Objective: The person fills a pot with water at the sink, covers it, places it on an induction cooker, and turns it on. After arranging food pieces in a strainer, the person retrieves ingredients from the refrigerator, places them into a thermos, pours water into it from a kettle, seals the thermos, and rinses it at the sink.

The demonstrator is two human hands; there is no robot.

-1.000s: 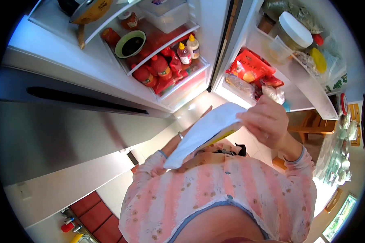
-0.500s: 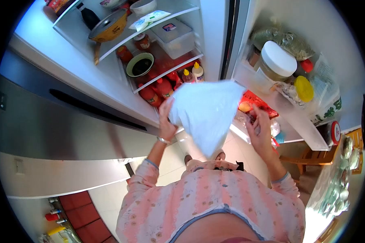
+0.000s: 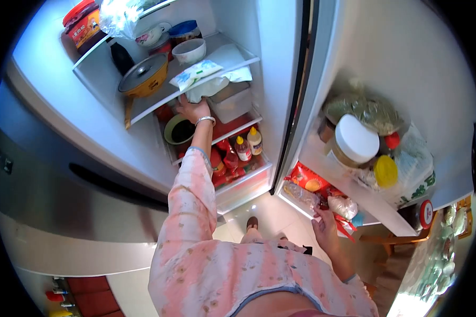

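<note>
My left hand [image 3: 194, 109], with a bangle at the wrist, reaches into the fridge just under the front edge of a glass shelf [image 3: 148, 110]. Its fingers are curled at a thin white cloth [image 3: 209, 90], and the fingertips are partly hidden. Part of the cloth shows at the shelf edge, beside a white packet with blue print [image 3: 195, 74]. Below the hand stands a green-rimmed bowl [image 3: 179, 130] with dark contents; a clear lidded container [image 3: 232, 108] is to its right. My right hand [image 3: 327, 232] holds nothing, fingers loosely apart, near the lower door bin [image 3: 296, 207].
The upper shelf holds a lidded yellow pot [image 3: 145, 76] and a white bowl [image 3: 189, 51]. Two yellow-capped bottles [image 3: 248, 143] stand low in the fridge. On the open right door are a white-lidded jar [image 3: 356, 141] and a yellow-lidded jar [image 3: 385, 171].
My left hand has moved up and forward into the fridge, taking the white cloth from in front of my body to the shelf. My right hand has lowered. The view has shifted.
</note>
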